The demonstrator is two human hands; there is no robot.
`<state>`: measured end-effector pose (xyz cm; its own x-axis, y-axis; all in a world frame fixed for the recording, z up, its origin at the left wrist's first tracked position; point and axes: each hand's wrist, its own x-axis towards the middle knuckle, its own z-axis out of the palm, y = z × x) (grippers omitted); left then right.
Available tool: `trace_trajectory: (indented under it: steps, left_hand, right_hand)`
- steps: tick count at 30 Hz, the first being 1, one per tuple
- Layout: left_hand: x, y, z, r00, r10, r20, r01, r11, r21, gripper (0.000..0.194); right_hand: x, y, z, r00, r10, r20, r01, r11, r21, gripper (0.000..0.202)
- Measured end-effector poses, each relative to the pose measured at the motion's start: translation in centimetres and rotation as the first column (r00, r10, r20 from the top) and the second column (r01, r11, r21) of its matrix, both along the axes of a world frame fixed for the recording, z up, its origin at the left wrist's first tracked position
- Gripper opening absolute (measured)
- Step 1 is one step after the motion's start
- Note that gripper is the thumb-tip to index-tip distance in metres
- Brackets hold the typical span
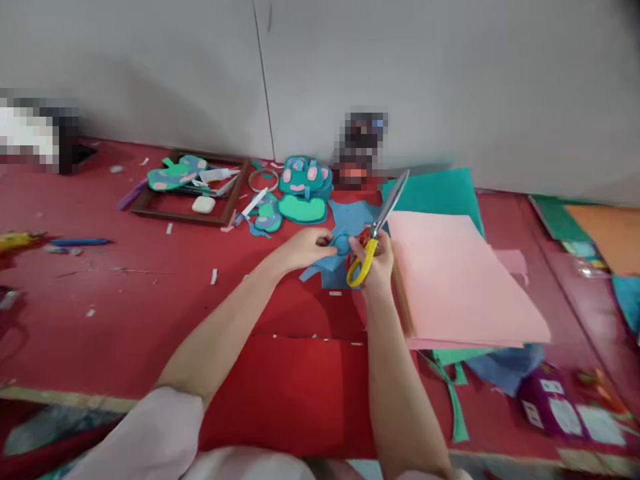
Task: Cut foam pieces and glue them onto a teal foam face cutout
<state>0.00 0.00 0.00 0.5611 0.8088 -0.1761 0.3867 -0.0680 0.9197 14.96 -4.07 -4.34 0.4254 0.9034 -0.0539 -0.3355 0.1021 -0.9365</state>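
Observation:
My left hand [309, 248] pinches a small rounded blue felt-like piece [341, 244] between thumb and fingers. Scissors [387, 207] with yellow and red handles are in my right hand [379, 265], their blades together and pointing up and away. The right thumb and fingertips come close to the blue piece; whether they touch it I cannot tell. Beneath both hands lies a larger blue sheet [354, 212] with cut edges. Just beyond them sit a green cut-out [303, 209] and a teal frog-like face [305, 177] with pink spots.
At left, a brown wooden frame [175, 217] holds a green-and-blue cut-out, a tube and a white case [203, 204]. Pink sheets [465, 280] over green ones are stacked at right. A blue pen [81, 242] and scraps lie on the red table [165, 320]. A grey wall rises behind.

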Motion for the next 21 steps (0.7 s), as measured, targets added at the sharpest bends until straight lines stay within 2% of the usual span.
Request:
trace_trajectory:
  steps: [7, 13, 21]
  left_hand:
    - [-0.17, 0.07, 0.24, 0.998, 0.062, 0.010, -0.062, 0.998, 0.020, 0.009]
    - [-0.06, 0.05, 0.21, 0.991, 0.111, 0.079, -0.112, 0.994, 0.013, 0.011]
    - [-0.05, 0.08, -0.05, 0.991, 0.081, 0.105, -0.083, 0.996, 0.018, 0.015]
  right_hand:
    - [-0.17, -0.10, -0.30, 0.999, 0.036, 0.004, -0.036, 0.999, 0.012, 0.048]
    - [-0.14, -0.30, -0.08, 0.998, 0.030, 0.051, -0.031, 0.999, 0.008, 0.044]
    - [0.06, -0.19, -0.40, 0.999, 0.031, 0.032, -0.032, 0.998, 0.048, 0.047]
